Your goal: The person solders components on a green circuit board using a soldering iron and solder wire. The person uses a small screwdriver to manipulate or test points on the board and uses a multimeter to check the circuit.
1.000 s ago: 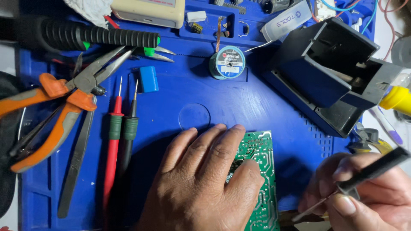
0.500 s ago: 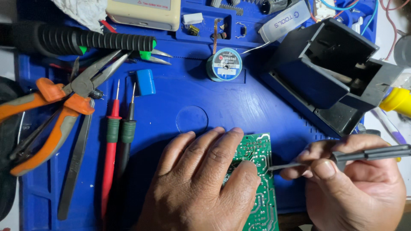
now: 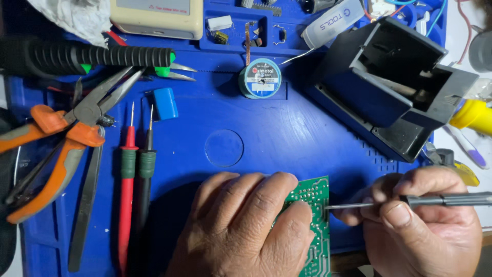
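Left hand [image 3: 246,225] presses flat, pinning the green circuit board [image 3: 318,215] steady; right hand [image 3: 425,225] clamps the soldering iron [image 3: 410,201], tip at the board's edge.

I see a repair workshop bench: a blue work mat [image 3: 266,133], orange pliers [image 3: 56,149], test probes [image 3: 137,164] and a solder reel [image 3: 260,78].

The circuit board [image 3: 316,225] lies on the work mat [image 3: 307,133] at its near edge, with the left hand [image 3: 241,231] pressed flat on its left part and the right hand [image 3: 425,225] just to its right, the soldering iron [image 3: 410,201] in that hand reaching leftward so its tip meets the board's right edge. Left of the hands, two probes [image 3: 137,169] lie side by side, and farther left the pliers [image 3: 56,149]. Behind the board sits the solder wick spool [image 3: 260,78], and the open plastic housing [image 3: 394,87] is at the far right.
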